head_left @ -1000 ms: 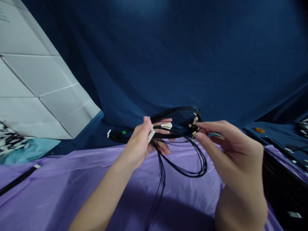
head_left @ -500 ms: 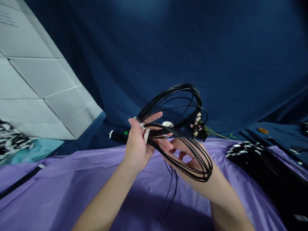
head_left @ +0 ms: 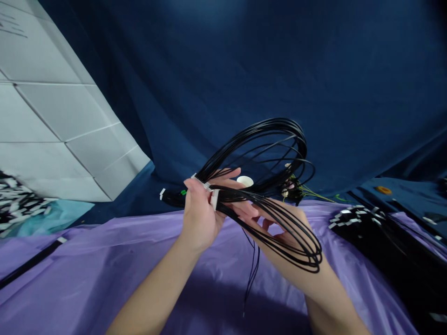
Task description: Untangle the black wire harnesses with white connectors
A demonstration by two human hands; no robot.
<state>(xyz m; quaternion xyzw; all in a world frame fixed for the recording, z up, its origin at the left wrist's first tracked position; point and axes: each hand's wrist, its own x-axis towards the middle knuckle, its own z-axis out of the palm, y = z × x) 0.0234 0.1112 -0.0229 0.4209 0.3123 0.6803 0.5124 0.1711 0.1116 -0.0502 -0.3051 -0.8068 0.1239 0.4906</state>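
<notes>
My left hand [head_left: 200, 216] is closed on a black wire harness [head_left: 265, 125], its thumb pressed near the white connectors [head_left: 214, 197]. From there the wires spread into two loops, one rising toward the blue cloth and one drooping in front of my right wrist. My right hand [head_left: 275, 216] is behind the lower loop, its fingers bent around the wires close to the left fingertips; the wires partly cover it. Several loose wire ends [head_left: 252, 279] dangle below the hands. Left of my left hand, a wire bundle with a white end [head_left: 162, 194] sticks out.
Purple sheeting [head_left: 139, 260] covers the near surface. On the right lies a thick stack of black cables with white ends [head_left: 356, 216]. Behind the hands are a white round object [head_left: 245, 181] and artificial flowers [head_left: 293, 190]. An orange ring [head_left: 384, 190] lies at back right.
Both wire loops have swung outward to the right and the lower one hangs slightly lower. My hands have shifted only a little and keep their hold.
</notes>
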